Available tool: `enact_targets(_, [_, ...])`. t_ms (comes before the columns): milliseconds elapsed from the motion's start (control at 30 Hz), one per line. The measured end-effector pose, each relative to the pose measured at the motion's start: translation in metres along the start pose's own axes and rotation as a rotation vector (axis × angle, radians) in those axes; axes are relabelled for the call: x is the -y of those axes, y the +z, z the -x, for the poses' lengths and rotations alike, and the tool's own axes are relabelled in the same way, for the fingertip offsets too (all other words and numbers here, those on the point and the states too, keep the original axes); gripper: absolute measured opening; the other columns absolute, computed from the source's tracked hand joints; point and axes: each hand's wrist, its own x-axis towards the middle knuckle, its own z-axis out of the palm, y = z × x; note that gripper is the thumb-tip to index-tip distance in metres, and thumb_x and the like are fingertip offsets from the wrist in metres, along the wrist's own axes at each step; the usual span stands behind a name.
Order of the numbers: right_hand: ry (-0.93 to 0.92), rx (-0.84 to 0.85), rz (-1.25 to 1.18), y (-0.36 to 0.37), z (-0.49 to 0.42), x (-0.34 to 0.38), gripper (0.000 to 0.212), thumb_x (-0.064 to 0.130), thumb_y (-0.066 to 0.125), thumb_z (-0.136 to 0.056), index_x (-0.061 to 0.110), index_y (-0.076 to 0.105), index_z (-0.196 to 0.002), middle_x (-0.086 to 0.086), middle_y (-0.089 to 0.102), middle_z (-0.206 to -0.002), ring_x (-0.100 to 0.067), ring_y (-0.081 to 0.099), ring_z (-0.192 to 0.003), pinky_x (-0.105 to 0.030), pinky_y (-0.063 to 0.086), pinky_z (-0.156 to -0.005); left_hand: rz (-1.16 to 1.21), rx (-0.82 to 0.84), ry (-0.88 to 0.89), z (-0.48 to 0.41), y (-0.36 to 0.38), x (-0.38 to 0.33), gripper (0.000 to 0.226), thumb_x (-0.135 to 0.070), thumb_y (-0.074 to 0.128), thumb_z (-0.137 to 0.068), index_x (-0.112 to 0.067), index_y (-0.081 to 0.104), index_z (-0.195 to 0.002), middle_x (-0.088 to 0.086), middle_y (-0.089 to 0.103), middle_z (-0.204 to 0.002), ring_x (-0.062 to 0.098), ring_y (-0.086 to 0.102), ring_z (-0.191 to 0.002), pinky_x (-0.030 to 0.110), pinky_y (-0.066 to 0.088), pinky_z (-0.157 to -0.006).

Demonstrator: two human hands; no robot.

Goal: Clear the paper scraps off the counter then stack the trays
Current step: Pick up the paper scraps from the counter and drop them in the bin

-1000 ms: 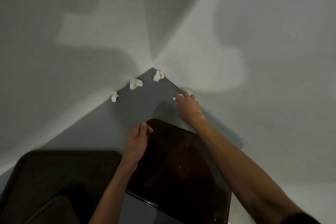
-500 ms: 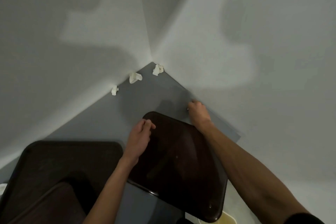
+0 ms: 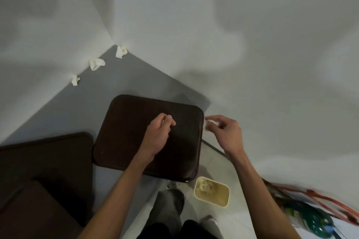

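Dim, grey indoor view with soft shadows and a wide-angle bend.

Light comes from behind the person and casts broad, soft-edged shadows on the pale grey walls (image 3: 174, 15) (the largest spreads over the right one). The dark brown, round-cornered tray (image 3: 126, 132) reads nearly black, with little surface detail, while the crumpled white paper scraps (image 3: 96, 63) along the wall stand out bright. Straight wall edges bow, and the red and green objects (image 3: 310, 211) at the lower right edge smear into blur.

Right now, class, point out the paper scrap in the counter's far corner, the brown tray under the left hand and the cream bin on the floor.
corner paper scrap (image 3: 121, 52): head view, its crumpled middle.
brown tray (image 3: 124, 132): head view, bare left part.
cream bin (image 3: 213, 181): head view, its far rim.
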Motion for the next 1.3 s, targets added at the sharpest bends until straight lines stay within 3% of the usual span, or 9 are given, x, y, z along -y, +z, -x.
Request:
enact_targets(233, [0.123, -0.010, -0.213, -0.083, 0.099, -0.102, 0.014, 0.029, 0.076, -0.097, 0.028, 0.082, -0.109, 0.007, 0.081, -0.095, -0.008, 0.077, -0.090, -0.033, 0.061, -0.087, -0.009, 0.176, 0.004, 0.077, 0.120, 0.005, 0.035, -0.060, 0.046, -0.095, -0.027, 0.057, -0.097, -0.009, 0.050, -0.069, 0.011, 0.046, -0.062, 0.039, 0.037, -0.063])
enact_targets(367, [0.271, -0.034, -0.307, -0.103, 0.129, -0.183, 0.019, 0.032, 0.069, -0.098, 0.023, 0.084, -0.107, 0.000, 0.082, -0.098, -0.019, 0.079, -0.095, -0.047, 0.061, -0.097, -0.037, 0.267, -0.083, 0.117, 0.194, 0.035, 0.023, -0.043, 0.042, -0.092, -0.033, 0.062, -0.097, -0.012, 0.056, -0.079, 0.013, 0.051, -0.074, 0.037, 0.040, -0.071])
enact_targets(567, [0.374, -0.065, -0.182, -0.102, 0.156, -0.300, 0.018, 0.013, 0.077, -0.094, 0.025, 0.083, -0.105, 0.007, 0.082, -0.088, -0.012, 0.079, -0.086, -0.041, 0.065, -0.085, -0.214, 0.352, -0.110, 0.141, 0.278, 0.132, 0.033, -0.029, 0.035, -0.105, -0.026, 0.063, -0.121, -0.001, 0.057, -0.127, 0.013, 0.059, -0.110, 0.035, 0.052, -0.096])
enact_targets(700, [0.416, -0.071, -0.049, -0.075, 0.148, -0.382, 0.018, 0.013, 0.078, -0.092, 0.031, 0.081, -0.095, 0.015, 0.079, -0.086, -0.001, 0.075, -0.080, -0.024, 0.059, -0.070, -0.278, 0.392, -0.221, 0.127, 0.311, 0.220, 0.029, -0.016, 0.041, -0.107, -0.021, 0.043, -0.135, 0.010, 0.061, -0.123, 0.017, 0.061, -0.105, 0.024, 0.054, -0.087])
enact_targets(800, [0.415, -0.058, 0.053, -0.044, 0.130, -0.454, 0.021, 0.011, 0.073, -0.094, 0.031, 0.079, -0.090, 0.016, 0.078, -0.086, -0.001, 0.073, -0.075, -0.024, 0.060, -0.074, -0.410, 0.387, -0.208, 0.107, 0.329, 0.296, 0.030, -0.031, 0.054, -0.102, -0.030, 0.030, -0.120, 0.005, 0.071, -0.110, 0.017, 0.073, -0.094, 0.040, 0.062, -0.083])
enact_targets(1000, [0.382, 0.100, 0.297, 0.037, 0.079, -0.592, 0.034, -0.001, 0.058, -0.091, 0.018, 0.084, -0.100, -0.005, 0.078, -0.109, -0.022, 0.073, -0.091, -0.018, 0.051, -0.089, -0.477, 0.256, -0.244, 0.054, 0.370, 0.422, 0.021, -0.024, 0.077, -0.092, -0.023, 0.056, -0.096, 0.007, 0.072, -0.093, 0.014, 0.076, -0.071, 0.031, 0.064, -0.062])
enact_targets(1100, [0.349, 0.227, 0.395, 0.067, 0.056, -0.649, 0.036, -0.001, 0.054, -0.092, 0.012, 0.079, -0.114, -0.015, 0.070, -0.128, -0.034, 0.069, -0.108, -0.033, 0.054, -0.099, -0.549, 0.245, -0.261, 0.025, 0.399, 0.479, 0.018, -0.030, 0.084, -0.080, -0.023, 0.067, -0.080, 0.004, 0.070, -0.083, 0.022, 0.073, -0.069, 0.039, 0.064, -0.060])
enact_targets(1167, [0.290, 0.347, 0.492, 0.078, 0.043, -0.677, 0.035, 0.000, 0.052, -0.096, 0.006, 0.071, -0.124, -0.020, 0.060, -0.137, -0.039, 0.062, -0.116, -0.037, 0.052, -0.099, -0.660, 0.267, -0.240, 0.009, 0.417, 0.514, 0.023, -0.043, 0.080, -0.075, -0.023, 0.073, -0.084, -0.001, 0.070, -0.083, 0.022, 0.070, -0.072, 0.040, 0.062, -0.066])
enact_targets(1300, [0.164, 0.416, 0.579, 0.092, 0.024, -0.712, 0.037, -0.007, 0.053, -0.095, -0.006, 0.064, -0.130, -0.025, 0.055, -0.143, -0.044, 0.063, -0.118, -0.045, 0.055, -0.098, -0.753, 0.325, -0.203, -0.012, 0.445, 0.574, 0.022, -0.034, 0.084, -0.081, -0.022, 0.079, -0.099, 0.002, 0.074, -0.098, 0.024, 0.067, -0.089, 0.032, 0.049, -0.072])
